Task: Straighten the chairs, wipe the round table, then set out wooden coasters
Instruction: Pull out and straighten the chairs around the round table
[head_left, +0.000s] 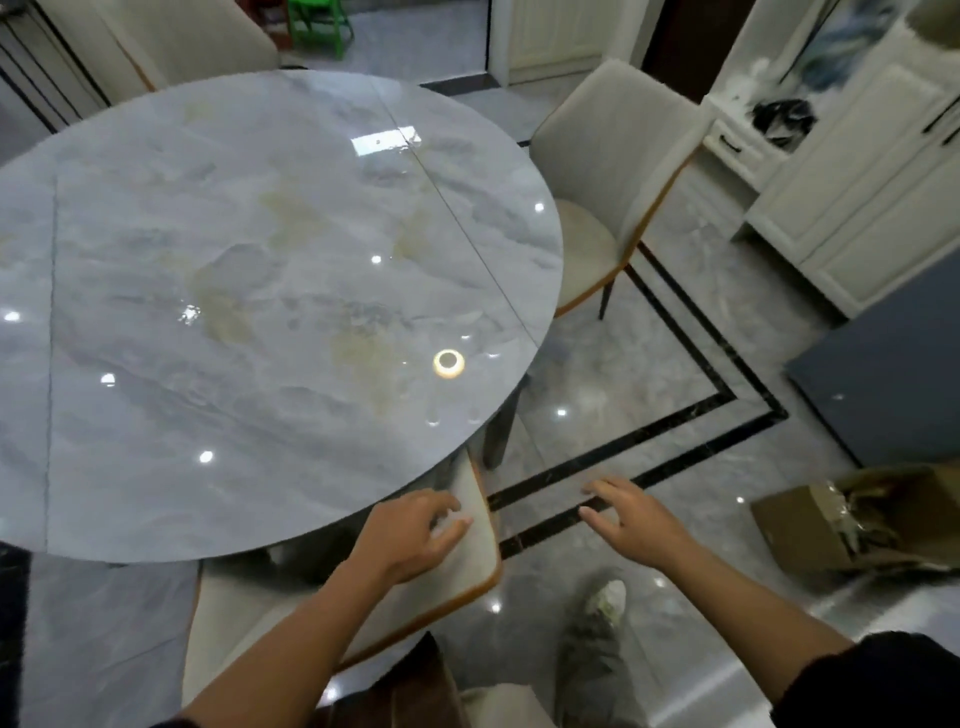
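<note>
Head view, looking down over one round desk and three cream chairs with orange-brown edging.

Chairs: the near chair is at the desk's lower rim, partly tucked under it. The right chair stands just beside the right rim, its seat turned towards the desk. The far chair is at the upper left rim.

Hands: two. The left hand rests on the cream face of the near chair with fingers loosely bent, holding nothing. The right hand hangs over the floor beside that chair, fingers spread wide, touching nothing.

Surface: the top is glossy grey marble-pattern, crossed by two straight seams and dotted with reflected ceiling lights.

Room: polished grey tile with a double black inlay line turning a corner right of the desk. One shoe stands below the hands.

Edges: white cabinets and a dark grey panel line the right side. One cardboard box lies on the floor near the right hand. One green stool stands far back. Open floor lies between the desk and the cabinets.
</note>
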